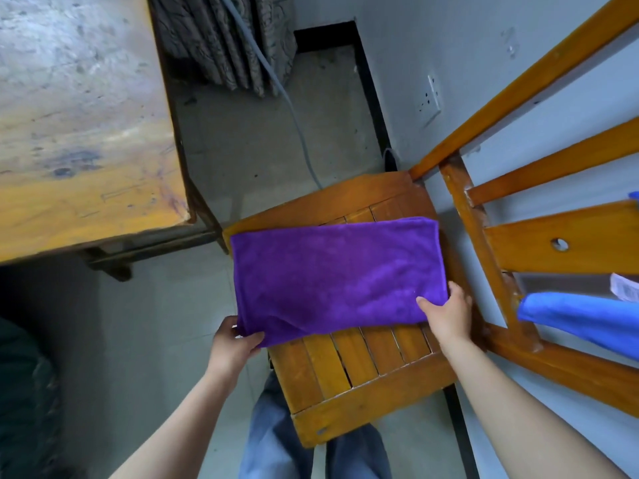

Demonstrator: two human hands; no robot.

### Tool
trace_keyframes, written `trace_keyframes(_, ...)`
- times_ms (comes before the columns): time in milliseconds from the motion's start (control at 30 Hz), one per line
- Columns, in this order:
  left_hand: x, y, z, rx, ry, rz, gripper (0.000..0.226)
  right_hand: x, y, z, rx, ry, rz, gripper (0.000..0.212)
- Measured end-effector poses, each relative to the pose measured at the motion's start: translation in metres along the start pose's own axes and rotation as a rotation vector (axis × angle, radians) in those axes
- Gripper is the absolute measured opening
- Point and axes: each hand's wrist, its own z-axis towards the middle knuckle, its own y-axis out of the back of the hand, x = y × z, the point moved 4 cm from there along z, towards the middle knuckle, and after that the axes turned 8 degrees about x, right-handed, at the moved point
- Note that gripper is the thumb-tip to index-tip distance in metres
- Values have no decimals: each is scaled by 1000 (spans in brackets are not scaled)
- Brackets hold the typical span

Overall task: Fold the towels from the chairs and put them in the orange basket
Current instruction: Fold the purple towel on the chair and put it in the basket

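Note:
A purple towel (332, 274), folded into a wide rectangle, lies across the slatted seat of a wooden chair (363, 378). My left hand (235, 344) pinches the towel's near left corner, which hangs off the seat edge. My right hand (447, 314) grips the near right corner, thumb on top of the cloth. A blue towel (581, 316) hangs over the chair's backrest at the right edge. No orange basket is in view.
A worn wooden table (79, 133) stands at the upper left, close to the chair. Grey floor (262, 140) with a cable lies between them, a patterned curtain (224, 39) beyond. The wall with a socket (428, 100) is on the right. My legs are under the chair's front edge.

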Motion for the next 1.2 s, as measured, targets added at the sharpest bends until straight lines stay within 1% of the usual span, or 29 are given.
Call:
trace_keyframes(33,3,-2,0,-50,-1,-16,24,-5,-1,2,30,-18,27,45)
trace_keyframes(100,5,-3,-2,-86,-8,-23,21,-13,-1,5,91,-56,154,19)
trace_keyframes(133,4,-3,-5,-77,-15,-24,20,-18,3,6,85,-67,203,12)
trace_keyframes(167,3,-2,-9,-61,-35,-18,20,-23,8,6,49,-67,232,12)
trace_keyframes(233,-1,5,-14,-3,-88,63,24,-36,20,5,-78,-80,259,17)
trace_keyframes(300,-1,11,-18,111,-102,200,26,-51,28,-2,-171,-117,310,16)
trace_keyframes(333,1,13,-19,164,-97,271,25,-59,29,-5,-187,-132,333,15)
trace_keyframes(400,9,12,-19,229,-61,382,22,-72,28,-10,-164,-153,341,9)
trace_keyframes(433,13,12,-17,238,-33,405,20,-77,25,-10,-144,-150,332,8)
trace_keyframes(500,19,8,-15,228,6,399,20,-84,24,-11,-93,-155,327,12)
trace_keyframes(533,21,7,-16,187,23,383,18,-88,23,-11,-65,-169,325,15)
trace_keyframes(567,23,7,-17,123,40,374,12,-92,22,-12,-41,-187,324,21)
trace_keyframes(600,26,8,-18,56,46,378,13,-94,22,-12,-24,-201,323,30)
trace_keyframes(667,29,8,-26,-105,-13,509,45,-98,24,-13,4,-213,342,49)
trace_keyframes(700,26,6,-34,-212,-100,647,51,-97,24,-13,11,-215,370,55)
trace_keyframes(733,23,-1,-43,-305,-243,808,50,-97,24,-13,16,-221,410,59)
trace_keyframes(767,19,-14,-52,-332,-403,977,50,-95,22,-12,22,-241,458,62)
trace_keyframes(800,19,-32,-59,-268,-542,1135,53,-93,20,-12,32,-265,513,63)
trace_keyframes(867,33,-68,-65,-76,-722,1410,55,-90,12,-13,42,-317,624,62)
trace_keyframes(900,41,-81,-65,29,-722,1494,54,-88,9,-14,35,-338,662,59)
trace_keyframes(933,46,-90,-64,118,-660,1574,54,-87,7,-14,26,-354,681,54)
trace_keyframes(967,51,-95,-62,183,-551,1650,58,-85,5,-15,25,-368,688,47)
trace_keyframes(1000,54,-98,-59,215,-486,1689,60,-82,5,-16,30,-379,690,40)
trace_keyframes(1033,53,-99,-57,219,-460,1714,54,-81,5,-16,26,-381,684,32)
trace_keyframes(1100,46,-100,-59,223,-472,1698,42,-78,14,-16,-30,-325,636,20)
trace_keyframes(1167,39,-101,-62,208,-502,1679,47,-74,26,-19,-137,-220,572,11)
trace_keyframes(1200,35,-99,-63,195,-502,1679,49,-73,31,-25,-183,-178,553,11)
